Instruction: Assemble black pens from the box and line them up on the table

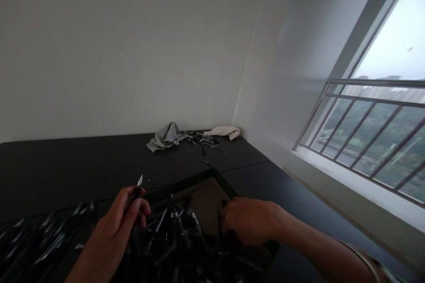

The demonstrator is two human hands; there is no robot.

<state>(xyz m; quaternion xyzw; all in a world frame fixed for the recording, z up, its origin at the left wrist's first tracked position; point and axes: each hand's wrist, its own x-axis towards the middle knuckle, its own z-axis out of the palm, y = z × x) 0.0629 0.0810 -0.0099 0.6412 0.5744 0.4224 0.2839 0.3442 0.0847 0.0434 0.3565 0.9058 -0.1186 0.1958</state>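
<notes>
Many craft knives (43, 239) on black table (66, 172), barred window (375, 137)

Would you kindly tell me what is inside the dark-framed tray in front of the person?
The tray holds a heap of slim craft knives at its near end; bare brown floor shows beyond. The right hand and the heap hide whatever lies beneath them.

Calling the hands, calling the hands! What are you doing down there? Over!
Left grip shut on a craft knife, blade up. Right grip at a dark tray, hold unclear. Knives heaped in it and to its left.
</notes>
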